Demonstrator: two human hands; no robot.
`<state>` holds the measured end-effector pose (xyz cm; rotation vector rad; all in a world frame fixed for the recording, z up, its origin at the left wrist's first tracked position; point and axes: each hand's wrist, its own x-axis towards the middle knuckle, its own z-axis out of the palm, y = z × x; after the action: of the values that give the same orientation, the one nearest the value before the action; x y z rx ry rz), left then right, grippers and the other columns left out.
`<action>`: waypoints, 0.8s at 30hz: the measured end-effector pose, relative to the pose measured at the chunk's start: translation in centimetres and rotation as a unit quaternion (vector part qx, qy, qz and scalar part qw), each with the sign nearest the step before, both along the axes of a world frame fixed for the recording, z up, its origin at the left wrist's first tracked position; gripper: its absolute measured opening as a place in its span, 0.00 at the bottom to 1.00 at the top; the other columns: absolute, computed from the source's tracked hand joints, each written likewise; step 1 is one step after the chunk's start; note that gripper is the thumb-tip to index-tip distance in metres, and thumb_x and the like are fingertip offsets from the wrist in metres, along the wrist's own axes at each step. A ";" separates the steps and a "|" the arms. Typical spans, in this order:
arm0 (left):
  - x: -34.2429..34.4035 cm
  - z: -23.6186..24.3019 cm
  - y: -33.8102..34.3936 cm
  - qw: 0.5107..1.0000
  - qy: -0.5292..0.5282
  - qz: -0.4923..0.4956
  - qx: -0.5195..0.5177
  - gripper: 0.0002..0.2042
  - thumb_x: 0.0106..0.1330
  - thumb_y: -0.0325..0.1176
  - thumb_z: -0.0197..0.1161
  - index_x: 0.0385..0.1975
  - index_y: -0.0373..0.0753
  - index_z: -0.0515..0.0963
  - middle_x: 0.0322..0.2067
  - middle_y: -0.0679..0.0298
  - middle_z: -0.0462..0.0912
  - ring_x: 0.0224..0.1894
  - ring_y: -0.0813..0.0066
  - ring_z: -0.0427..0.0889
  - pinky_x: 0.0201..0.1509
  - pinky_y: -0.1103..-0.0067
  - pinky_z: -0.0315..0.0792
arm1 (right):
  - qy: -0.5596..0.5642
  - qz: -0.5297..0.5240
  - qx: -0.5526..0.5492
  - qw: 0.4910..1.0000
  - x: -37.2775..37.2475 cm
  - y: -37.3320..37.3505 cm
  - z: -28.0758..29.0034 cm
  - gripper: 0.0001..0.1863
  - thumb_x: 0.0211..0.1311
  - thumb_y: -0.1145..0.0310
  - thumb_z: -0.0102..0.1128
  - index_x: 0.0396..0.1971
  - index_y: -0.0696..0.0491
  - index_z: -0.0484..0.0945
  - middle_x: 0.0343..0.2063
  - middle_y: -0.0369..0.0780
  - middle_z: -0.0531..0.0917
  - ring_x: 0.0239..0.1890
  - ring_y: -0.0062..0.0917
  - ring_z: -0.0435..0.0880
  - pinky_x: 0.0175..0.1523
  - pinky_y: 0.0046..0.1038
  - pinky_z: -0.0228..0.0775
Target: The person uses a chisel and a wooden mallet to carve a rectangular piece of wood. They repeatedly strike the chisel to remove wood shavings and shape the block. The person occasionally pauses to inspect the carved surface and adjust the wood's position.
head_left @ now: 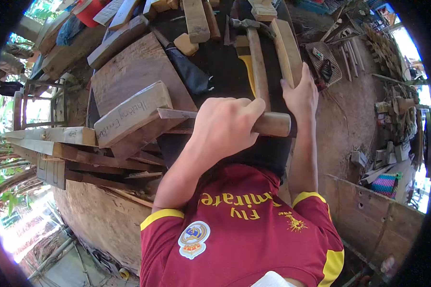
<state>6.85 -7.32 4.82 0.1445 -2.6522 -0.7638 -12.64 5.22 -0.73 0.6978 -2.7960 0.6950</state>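
Here | my left hand (225, 126) fisted round hammer handle (261, 76) | my right hand (300, 93) gripping curved wood piece (288, 48) | inscribed pale block (131, 112) left.

Left hand (225, 125) grips hammer (259, 71) by wooden handle; right hand (301, 93) rests on wood plank (288, 50) (fingers curled over edge), cluttered desk (225, 67) beneath.

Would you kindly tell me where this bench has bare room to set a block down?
The broad plank, between the lettered block and the dark cloth, is mostly bare. The black top left of the hammer is also open. The far edge and the offcut stack on the left are crowded.
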 end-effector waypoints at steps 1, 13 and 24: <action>0.1 -0.1 0.1 1.000 0.004 -0.004 -0.002 0.12 0.42 0.30 0.68 0.27 0.42 0.74 0.22 0.61 0.79 0.27 0.58 0.81 0.29 0.67 0.74 | -0.022 -0.003 0.007 1.000 0.0 -0.1 0.1 0.36 0.53 0.56 0.68 0.58 0.61 0.69 0.48 0.55 0.80 0.50 0.46 0.80 0.53 0.39 0.72; 0.5 -0.1 -0.4 1.000 -0.002 -0.014 0.008 0.15 0.37 0.34 0.70 0.27 0.44 0.74 0.22 0.66 0.78 0.27 0.62 0.81 0.28 0.67 0.73 | -0.476 0.257 -0.535 0.649 3.6 7.6 0.5 0.47 0.45 0.64 0.63 0.66 0.63 0.54 0.41 0.45 0.74 0.33 0.29 0.79 0.38 0.27 0.76; 0.4 0.9 -0.6 0.999 -0.016 0.027 0.016 0.15 0.37 0.36 0.69 0.27 0.44 0.75 0.22 0.65 0.79 0.28 0.59 0.81 0.28 0.66 0.73 | -0.142 0.175 -0.392 0.892 4.3 11.5 -1.1 0.41 0.48 0.78 0.63 0.65 0.63 0.56 0.50 0.48 0.74 0.50 0.32 0.76 0.57 0.32 0.69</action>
<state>7.27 -7.97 5.68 0.2379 -2.6546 -0.7933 -8.38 16.69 -1.80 0.9631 -2.2596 1.9683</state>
